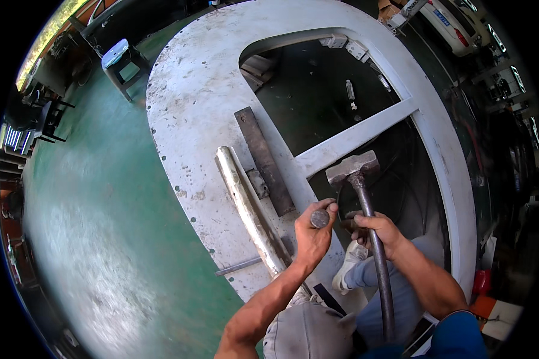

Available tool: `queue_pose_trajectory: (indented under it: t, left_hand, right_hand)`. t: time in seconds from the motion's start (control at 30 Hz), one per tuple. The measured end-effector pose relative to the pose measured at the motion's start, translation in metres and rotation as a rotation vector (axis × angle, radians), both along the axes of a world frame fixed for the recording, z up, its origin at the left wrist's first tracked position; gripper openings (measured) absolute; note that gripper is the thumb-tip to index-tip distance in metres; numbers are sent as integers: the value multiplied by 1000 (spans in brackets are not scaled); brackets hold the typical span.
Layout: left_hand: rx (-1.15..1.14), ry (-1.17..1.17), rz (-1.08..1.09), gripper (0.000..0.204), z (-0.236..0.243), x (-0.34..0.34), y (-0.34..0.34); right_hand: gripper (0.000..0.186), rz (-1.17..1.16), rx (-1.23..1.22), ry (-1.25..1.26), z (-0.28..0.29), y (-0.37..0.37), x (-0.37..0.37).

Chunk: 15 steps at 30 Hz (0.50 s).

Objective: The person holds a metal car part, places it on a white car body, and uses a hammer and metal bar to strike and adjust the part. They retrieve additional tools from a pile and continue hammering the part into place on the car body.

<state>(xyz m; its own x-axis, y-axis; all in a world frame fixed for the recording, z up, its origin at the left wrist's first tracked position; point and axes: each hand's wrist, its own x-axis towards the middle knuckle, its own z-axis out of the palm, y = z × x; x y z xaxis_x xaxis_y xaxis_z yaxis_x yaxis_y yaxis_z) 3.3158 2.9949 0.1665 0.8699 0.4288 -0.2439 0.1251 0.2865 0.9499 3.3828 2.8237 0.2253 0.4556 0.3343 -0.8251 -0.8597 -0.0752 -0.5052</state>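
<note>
My left hand (pixel 312 242) is closed around a round metal bar (pixel 319 219), whose blunt end faces up. The rest of the bar is hidden by the fingers. Close beside it, my right hand (pixel 382 233) grips a sledgehammer (pixel 368 209) partway along its dark handle. The hammer's worn steel head (pixel 352 168) points away from me, over the opening in a large white metal frame (pixel 185 119). Left of my hands, a long shiny curved metal strip (pixel 245 209) lies on the frame. A dark flat steel bar (pixel 263 161) and a small rusty metal block (pixel 258 183) lie next to it.
A thin metal bar (pixel 239 266) juts over the frame's left edge. A crossbar (pixel 359 136) spans the frame's opening. Beyond it on the green floor (pixel 102 209) stands a stool (pixel 121 60). My shoe (pixel 350 263) is inside the opening. A white car (pixel 455 27) is at the far right.
</note>
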Motion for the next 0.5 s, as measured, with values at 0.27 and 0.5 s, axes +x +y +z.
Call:
queue_pose_trajectory:
  t: [0.27, 0.5]
  left_hand:
    - [552, -472, -249, 28, 36, 10, 19]
    - [747, -709, -367, 44, 55, 23, 5]
  right_hand:
    - [20, -97, 259, 233, -1, 42, 15]
    - [42, -54, 426, 578, -4, 46, 37]
